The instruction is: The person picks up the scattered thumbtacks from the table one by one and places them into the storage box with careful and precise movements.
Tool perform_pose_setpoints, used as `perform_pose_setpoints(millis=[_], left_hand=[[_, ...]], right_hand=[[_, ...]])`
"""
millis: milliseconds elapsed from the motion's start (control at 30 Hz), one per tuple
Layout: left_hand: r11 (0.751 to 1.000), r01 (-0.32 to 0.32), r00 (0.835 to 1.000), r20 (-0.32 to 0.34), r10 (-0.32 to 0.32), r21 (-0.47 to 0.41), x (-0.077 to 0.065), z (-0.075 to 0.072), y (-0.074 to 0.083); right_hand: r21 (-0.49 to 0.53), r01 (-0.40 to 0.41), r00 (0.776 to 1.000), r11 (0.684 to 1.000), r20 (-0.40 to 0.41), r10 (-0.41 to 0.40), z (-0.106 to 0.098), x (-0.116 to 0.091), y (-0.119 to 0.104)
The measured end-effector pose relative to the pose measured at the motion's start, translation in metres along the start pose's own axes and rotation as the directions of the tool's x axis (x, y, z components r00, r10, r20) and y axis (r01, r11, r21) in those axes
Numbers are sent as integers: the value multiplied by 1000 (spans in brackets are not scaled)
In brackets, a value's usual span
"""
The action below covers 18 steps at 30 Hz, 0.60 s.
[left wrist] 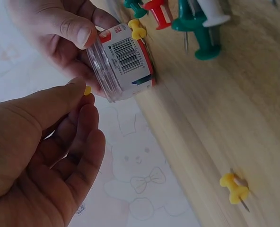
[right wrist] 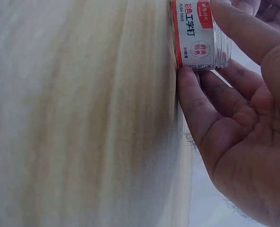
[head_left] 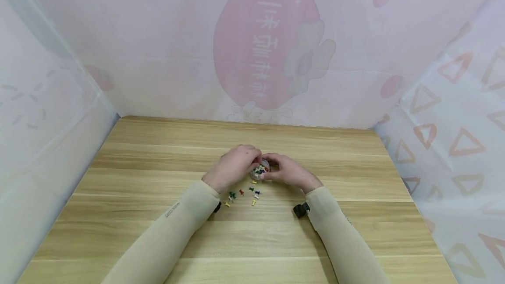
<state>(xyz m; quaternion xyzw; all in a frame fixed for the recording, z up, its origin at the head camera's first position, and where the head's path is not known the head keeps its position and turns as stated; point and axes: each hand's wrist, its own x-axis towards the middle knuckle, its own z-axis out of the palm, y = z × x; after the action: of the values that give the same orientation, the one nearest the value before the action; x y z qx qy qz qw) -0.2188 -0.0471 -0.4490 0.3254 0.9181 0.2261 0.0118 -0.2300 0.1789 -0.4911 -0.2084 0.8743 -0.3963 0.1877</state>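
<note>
A small clear jar (head_left: 260, 171) with a white and red "PUSH PINS" label stands on the wooden table, with push pins of several colours inside. My right hand (head_left: 289, 171) holds it from the right, thumb and fingers on either side of its wall. Close over the jar's mouth, my left hand (head_left: 236, 165) pinches a yellow push pin (left wrist: 87, 90) between thumb and index finger; most of that pin is hidden by the fingertips. The other left fingers curl loosely in the left wrist view. Beside the jar's base lies another yellow push pin (left wrist: 137, 29).
Loose push pins lie on the table nearer the body, among them a red one (head_left: 241, 192), a green one (head_left: 232, 194) and a yellow one (head_left: 227, 204). Printed cloth walls (head_left: 177, 86) close off the table's (head_left: 158, 143) back and both sides.
</note>
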Motion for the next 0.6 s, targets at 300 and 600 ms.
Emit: perform_pose_setpoints(millis=[300,600], left_hand=[[998,5,1000,-10,-4,57,3,1,-4],[993,-15,999,48,10,116,-12,-16,-18]], right_hand=[[6,-4,1000,1000,3,4,0,0,0],[31,23,1000,999,19,-23,0,1,0]])
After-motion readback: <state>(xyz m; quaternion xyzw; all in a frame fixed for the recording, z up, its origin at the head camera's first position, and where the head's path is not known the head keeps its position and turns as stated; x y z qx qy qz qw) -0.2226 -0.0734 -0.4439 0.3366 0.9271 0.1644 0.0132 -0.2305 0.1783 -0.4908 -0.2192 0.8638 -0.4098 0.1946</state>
